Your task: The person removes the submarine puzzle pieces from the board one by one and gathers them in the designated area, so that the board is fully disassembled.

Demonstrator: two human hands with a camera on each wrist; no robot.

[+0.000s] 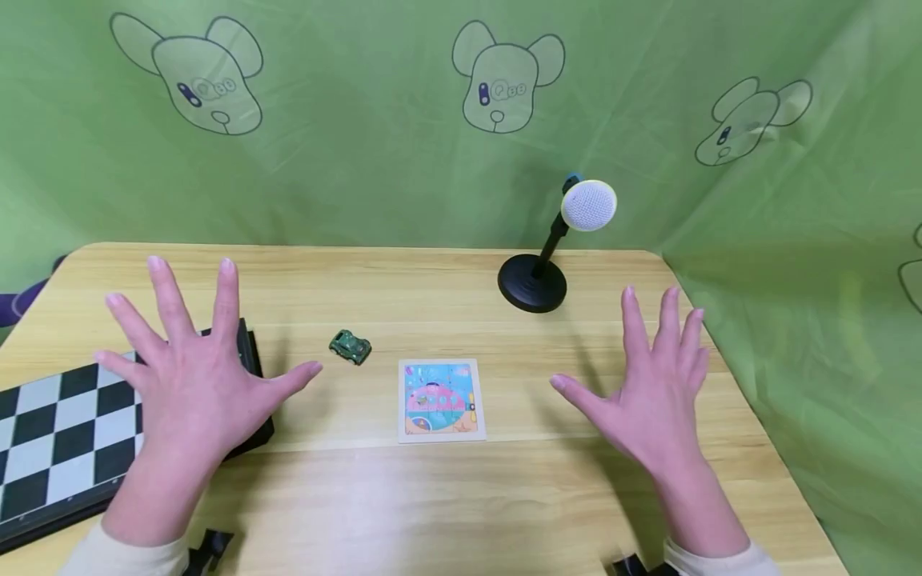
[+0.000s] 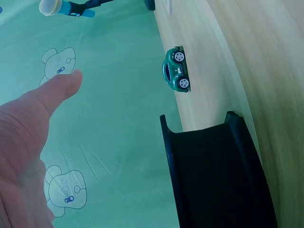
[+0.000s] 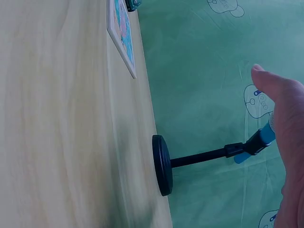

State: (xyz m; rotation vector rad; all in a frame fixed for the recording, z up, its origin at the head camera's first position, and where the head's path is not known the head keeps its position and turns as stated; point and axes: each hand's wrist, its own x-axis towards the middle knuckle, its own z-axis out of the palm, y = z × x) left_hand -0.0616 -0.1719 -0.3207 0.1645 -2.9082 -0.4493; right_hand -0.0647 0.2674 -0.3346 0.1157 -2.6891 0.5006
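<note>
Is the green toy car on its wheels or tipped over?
Upright: in the left wrist view, the green toy car has its wheels against the table and its roof facing away.

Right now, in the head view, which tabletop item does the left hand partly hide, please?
The checkered board; the green toy car, square picture and microphone show clear of the left hand.

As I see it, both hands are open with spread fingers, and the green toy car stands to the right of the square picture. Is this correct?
Not quite: the green toy car stands to the left of the square picture, as the head view shows. The left hand and right hand are indeed open with spread fingers.
</note>
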